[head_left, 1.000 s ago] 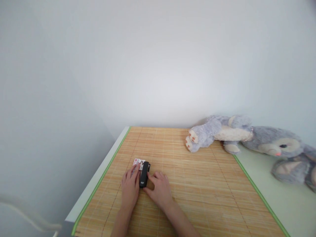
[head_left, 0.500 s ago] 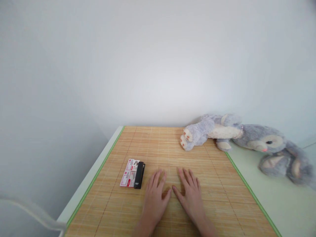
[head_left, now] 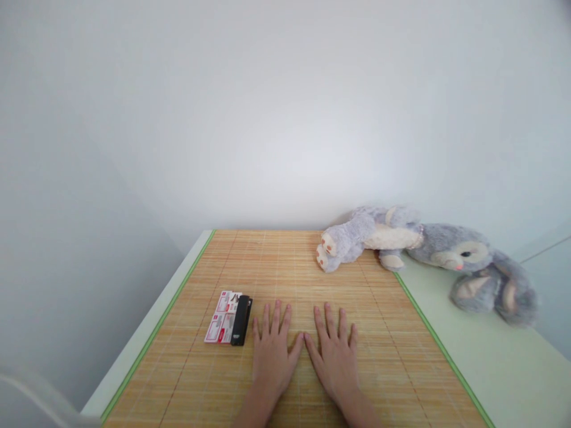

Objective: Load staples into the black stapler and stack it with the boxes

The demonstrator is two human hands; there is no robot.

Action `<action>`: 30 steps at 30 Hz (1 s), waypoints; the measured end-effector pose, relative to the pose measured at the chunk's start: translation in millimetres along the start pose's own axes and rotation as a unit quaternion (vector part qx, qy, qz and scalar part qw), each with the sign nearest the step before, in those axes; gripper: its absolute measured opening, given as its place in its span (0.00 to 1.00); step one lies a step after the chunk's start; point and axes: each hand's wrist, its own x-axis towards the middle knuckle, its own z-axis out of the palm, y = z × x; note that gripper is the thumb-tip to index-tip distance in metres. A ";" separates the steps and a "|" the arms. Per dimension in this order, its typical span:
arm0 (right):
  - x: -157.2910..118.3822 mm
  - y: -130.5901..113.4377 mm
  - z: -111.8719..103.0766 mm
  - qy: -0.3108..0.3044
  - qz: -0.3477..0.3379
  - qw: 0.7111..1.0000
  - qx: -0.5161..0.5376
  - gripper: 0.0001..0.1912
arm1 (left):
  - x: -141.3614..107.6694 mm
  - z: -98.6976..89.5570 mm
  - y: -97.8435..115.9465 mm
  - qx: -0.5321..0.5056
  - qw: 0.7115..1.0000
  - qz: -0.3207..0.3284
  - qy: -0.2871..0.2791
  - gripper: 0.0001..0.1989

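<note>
Grip: none on anything. L hand (head_left: pixel 273 352) lies palm-down, fingers spread wide, nothing held; R hand (head_left: pixel 336 353) same, thumb tips meeting or v. nearly.

L to R: pale cable-like thing (head_left: pixel 38 393) at bottom corner, too blurred to ID. Then on the bamboo mat (head_left: pixel 276 261), two white-and-red packs (head_left: pixel 220 327), one behind the other, w/ black stapler (head_left: pixel 241 321) along their R side, slightly angled; can't tell if it touches them. L hand is just beside the stapler, approx. nearest to it, no contact seen. R hand next, on bare mat. Far R, plush toy (head_left: pixel 388 236) on its side, feet on mat, head over the pale tabletop (head_left: pixel 486 351).

Progress, my read: packs + stapler sit grouped neatly, both hands off, so handling looks done; nothing visibly half-finished. Can't tell if anything's left.
</note>
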 end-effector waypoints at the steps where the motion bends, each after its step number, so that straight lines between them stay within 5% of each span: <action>1: -0.1 0.3 0.0 0.000 0.000 1.000 0.002 0.36 | 0.1 0.3 -0.1 0.001 1.000 -0.001 0.001 0.35; 30: -1.6 3.5 1.3 -0.007 0.006 1.000 0.013 0.34 | -0.4 5.2 4.4 0.001 1.000 -0.027 0.004 0.36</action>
